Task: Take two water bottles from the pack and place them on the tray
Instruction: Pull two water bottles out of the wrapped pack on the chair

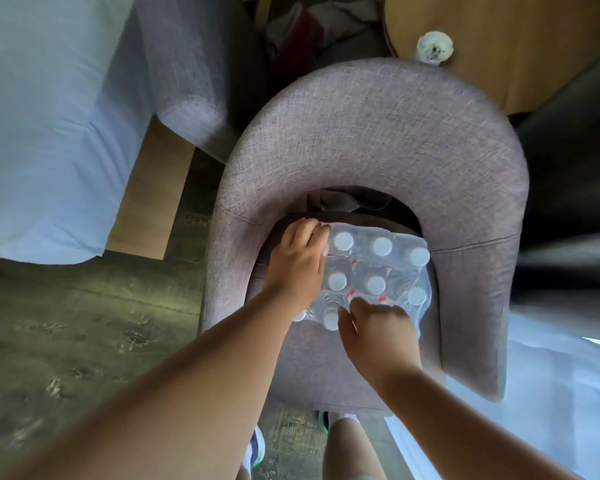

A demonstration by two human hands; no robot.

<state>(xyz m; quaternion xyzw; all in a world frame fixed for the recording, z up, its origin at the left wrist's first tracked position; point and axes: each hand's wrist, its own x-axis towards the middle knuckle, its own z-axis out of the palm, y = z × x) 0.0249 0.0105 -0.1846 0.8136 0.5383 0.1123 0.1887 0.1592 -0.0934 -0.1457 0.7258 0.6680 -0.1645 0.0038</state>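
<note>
The shrink-wrapped pack (374,271) of water bottles is seen standing on the seat of a grey armchair (378,133), caps up, long axes vertical. The left hand (297,261) is laid on the pack's left edge, fingers curled over the wrap. The right hand (378,330) is pressed on the near edge, fingers bent into the film. No tray is visible. The nearest cap (330,320) lies between the 2 hands.
</note>
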